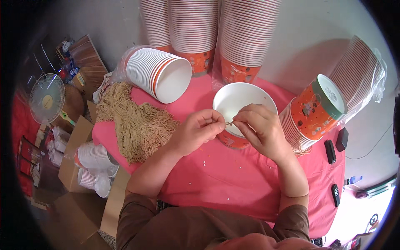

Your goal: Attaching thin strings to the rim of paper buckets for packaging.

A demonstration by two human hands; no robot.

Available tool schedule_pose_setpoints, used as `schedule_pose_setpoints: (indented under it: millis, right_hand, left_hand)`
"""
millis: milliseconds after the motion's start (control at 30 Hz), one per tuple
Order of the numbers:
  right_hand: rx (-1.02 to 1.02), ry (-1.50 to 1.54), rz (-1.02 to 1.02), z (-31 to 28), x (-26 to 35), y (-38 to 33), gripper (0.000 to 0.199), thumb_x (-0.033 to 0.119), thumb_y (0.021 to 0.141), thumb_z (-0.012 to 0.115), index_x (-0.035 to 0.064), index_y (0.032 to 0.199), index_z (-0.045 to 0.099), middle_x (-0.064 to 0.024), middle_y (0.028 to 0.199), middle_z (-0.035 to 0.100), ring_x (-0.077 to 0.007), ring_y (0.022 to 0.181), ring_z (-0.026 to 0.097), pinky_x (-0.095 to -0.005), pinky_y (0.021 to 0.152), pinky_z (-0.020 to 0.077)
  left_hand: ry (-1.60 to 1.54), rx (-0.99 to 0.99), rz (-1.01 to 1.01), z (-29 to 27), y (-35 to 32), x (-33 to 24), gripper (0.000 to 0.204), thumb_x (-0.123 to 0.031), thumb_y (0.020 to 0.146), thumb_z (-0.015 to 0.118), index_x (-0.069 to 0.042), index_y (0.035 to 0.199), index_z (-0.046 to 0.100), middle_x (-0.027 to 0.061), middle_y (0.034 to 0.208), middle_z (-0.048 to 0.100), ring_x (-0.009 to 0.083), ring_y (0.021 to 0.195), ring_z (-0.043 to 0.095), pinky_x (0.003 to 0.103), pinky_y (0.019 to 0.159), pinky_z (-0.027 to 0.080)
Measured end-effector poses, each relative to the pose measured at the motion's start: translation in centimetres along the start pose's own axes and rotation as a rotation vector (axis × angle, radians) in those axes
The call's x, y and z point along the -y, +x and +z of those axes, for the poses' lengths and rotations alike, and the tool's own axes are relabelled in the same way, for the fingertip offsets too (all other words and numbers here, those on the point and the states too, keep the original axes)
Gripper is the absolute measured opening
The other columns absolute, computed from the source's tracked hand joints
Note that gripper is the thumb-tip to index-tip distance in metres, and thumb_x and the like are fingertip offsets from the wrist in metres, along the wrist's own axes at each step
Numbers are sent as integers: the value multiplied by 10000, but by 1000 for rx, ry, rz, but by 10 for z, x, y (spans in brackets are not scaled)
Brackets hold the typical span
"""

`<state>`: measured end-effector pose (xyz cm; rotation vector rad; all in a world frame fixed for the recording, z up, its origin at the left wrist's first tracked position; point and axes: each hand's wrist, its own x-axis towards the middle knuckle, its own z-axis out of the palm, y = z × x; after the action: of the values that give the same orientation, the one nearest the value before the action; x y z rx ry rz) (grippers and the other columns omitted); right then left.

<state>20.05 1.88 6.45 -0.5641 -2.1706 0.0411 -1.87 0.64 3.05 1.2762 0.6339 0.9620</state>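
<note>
Both hands meet over the white paper bowl (pixel 243 100) near the middle of the pink surface (pixel 216 175): the left hand (pixel 196 131) and right hand (pixel 260 127) each pinch an end of a short tan string (pixel 228 123) (fingers clenched on it). A heap of tan string (pixel 133 121) lies toward the surface's left edge
</note>
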Motion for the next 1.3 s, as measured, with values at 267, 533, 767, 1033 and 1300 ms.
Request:
schedule_pose_setpoints:
  millis: [267, 533, 767, 1033, 1300]
  right_hand:
    - [-6, 30, -15, 4, 0, 1, 111, 99, 794, 721, 45, 863, 653, -98, 822, 634, -302, 728, 624, -402, 659, 491]
    - [36, 27, 24, 8, -1, -1, 105, 68, 790, 722, 34, 867, 660, -103, 844, 646, -299, 743, 625, -394, 671, 493]
    - [38, 270, 143, 10, -4, -4, 67, 46, 823, 703, 18, 845, 647, -107, 788, 638, -277, 678, 630, -375, 630, 496]
    - [191, 447, 412, 3, 1, -5, 70, 58, 921, 613, -11, 918, 615, -129, 806, 646, -224, 705, 638, -344, 648, 495]
    - [276, 530, 509, -1, 6, -3, 103, 70, 982, 552, -16, 940, 591, -11, 785, 595, -65, 743, 534, -241, 658, 461]
  left_hand:
    - [124, -43, 84, 5, 2, 4, 96, -60, 964, 585, -4, 1030, 626, -52, 849, 585, 10, 751, 523, 183, 644, 432]
    - [145, -87, 152, 8, 3, 9, 119, -66, 934, 642, 12, 1024, 636, -46, 855, 595, 11, 768, 537, 186, 658, 455]
    - [181, -119, 159, 9, 4, 17, 112, -58, 913, 668, 2, 1002, 636, -75, 786, 563, -12, 705, 482, 171, 593, 399]
    - [384, -114, 379, 12, 3, 16, 76, -9, 877, 652, -41, 922, 600, -94, 693, 415, -6, 643, 376, 193, 543, 317]
    - [670, -175, 723, 12, 7, 18, 133, 59, 825, 651, -38, 901, 601, -20, 762, 522, 30, 593, 404, 199, 514, 320]
